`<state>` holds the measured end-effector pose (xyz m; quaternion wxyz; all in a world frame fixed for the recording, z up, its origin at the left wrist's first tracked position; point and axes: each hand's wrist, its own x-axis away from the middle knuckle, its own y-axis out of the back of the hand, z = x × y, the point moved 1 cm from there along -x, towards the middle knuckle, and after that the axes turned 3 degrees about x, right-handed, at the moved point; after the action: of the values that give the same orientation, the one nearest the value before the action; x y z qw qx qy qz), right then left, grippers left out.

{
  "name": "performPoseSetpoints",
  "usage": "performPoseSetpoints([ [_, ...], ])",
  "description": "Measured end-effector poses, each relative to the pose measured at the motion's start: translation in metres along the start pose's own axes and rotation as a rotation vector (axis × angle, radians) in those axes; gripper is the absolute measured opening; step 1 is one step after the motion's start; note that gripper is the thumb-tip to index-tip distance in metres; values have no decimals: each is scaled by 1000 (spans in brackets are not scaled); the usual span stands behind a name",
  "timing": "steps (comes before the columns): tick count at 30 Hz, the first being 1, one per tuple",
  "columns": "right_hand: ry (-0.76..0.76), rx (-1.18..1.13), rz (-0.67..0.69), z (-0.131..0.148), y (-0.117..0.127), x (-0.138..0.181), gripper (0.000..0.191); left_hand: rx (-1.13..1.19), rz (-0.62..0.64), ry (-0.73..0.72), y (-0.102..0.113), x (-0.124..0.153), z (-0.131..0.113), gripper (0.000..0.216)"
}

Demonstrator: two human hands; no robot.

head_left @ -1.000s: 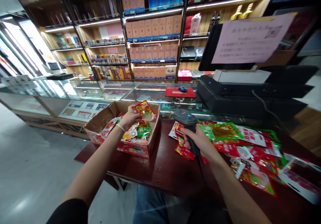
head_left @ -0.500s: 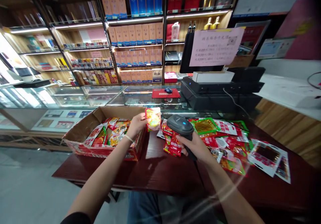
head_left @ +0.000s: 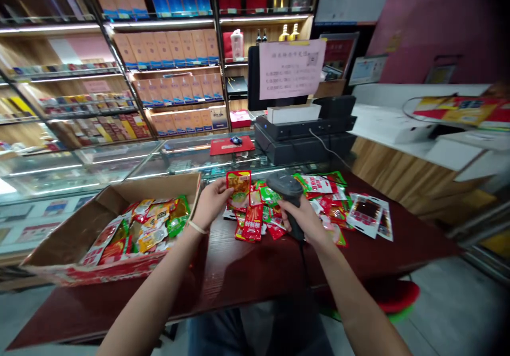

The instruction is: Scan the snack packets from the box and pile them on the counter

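My left hand (head_left: pixel 211 203) holds a red snack packet (head_left: pixel 239 190) upright just above the dark red table (head_left: pixel 247 265). My right hand (head_left: pixel 303 222) grips a black barcode scanner (head_left: pixel 286 187), its head close beside the packet on the right. An open cardboard box (head_left: pixel 75 234) with several snack packets in it sits to the left. A pile of red and green snack packets (head_left: pixel 326 207) lies on the table under and behind the scanner.
A black cash register with a pink notice (head_left: pixel 292 69) stands on the glass counter (head_left: pixel 179 157) behind the table. Shelves of boxed goods (head_left: pixel 171 53) fill the back wall. A red stool (head_left: pixel 394 295) sits low at the right.
My left hand has carried the packet from over the box rightward to the scanner. The view has swung to the right, so the box now sits further left.
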<state>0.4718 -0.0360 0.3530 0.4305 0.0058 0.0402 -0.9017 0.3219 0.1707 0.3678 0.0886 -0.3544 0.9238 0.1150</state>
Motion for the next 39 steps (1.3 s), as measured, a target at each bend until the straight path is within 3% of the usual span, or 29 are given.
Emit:
performPoseSetpoints([
  [5, -26, -14, -125, -3, 52, 4, 39, -456, -27, -130, -67, -28, 13, 24],
  [9, -25, -16, -205, -2, 83, 12, 39, -769, 49, -198, -120, -46, 21, 31],
  [14, -43, -40, -261, -1, 108, 17, 40, -794, 255, -309, -177, -64, 49, 33],
  [17, -69, -49, -277, -1, 115, 19, 41, -762, 377, -431, -195, -68, 68, 35],
  [20, -62, -56, -274, -1, 117, 20, 41, -736, 363, -489, -198, -69, 75, 39],
  [26, -43, -71, -248, -4, 107, 15, 38, -710, 314, -425, -179, -67, 65, 37],
  [39, -77, -33, -162, -10, 56, 5, 40, -686, 159, -299, -94, -51, 50, 33],
])
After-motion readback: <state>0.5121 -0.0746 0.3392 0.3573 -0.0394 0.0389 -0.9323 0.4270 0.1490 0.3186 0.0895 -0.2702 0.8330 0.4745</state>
